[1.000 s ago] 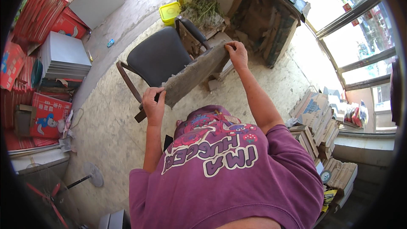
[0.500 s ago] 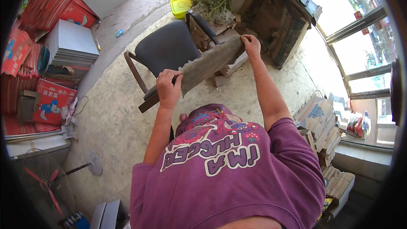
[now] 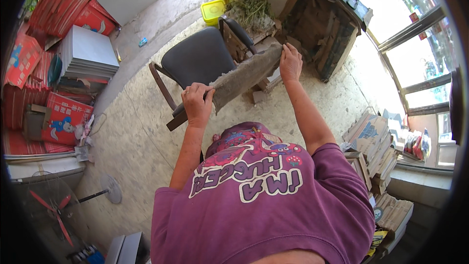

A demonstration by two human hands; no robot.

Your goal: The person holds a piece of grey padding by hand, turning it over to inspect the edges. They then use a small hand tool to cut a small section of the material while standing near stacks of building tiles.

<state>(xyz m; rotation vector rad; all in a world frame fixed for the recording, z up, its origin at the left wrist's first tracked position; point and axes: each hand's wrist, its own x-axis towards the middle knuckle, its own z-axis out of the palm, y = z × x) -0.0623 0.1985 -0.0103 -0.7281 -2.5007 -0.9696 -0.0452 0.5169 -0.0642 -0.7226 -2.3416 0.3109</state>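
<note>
The left hand and right hand are slightly closer together, fingers still pinching opposite ends of a frayed grey-brown cloth.

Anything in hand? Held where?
Yes: a grey-brown, frayed-edged rectangular cloth, held by its two ends: the left hand grips its left end, the right hand its right end.
</note>
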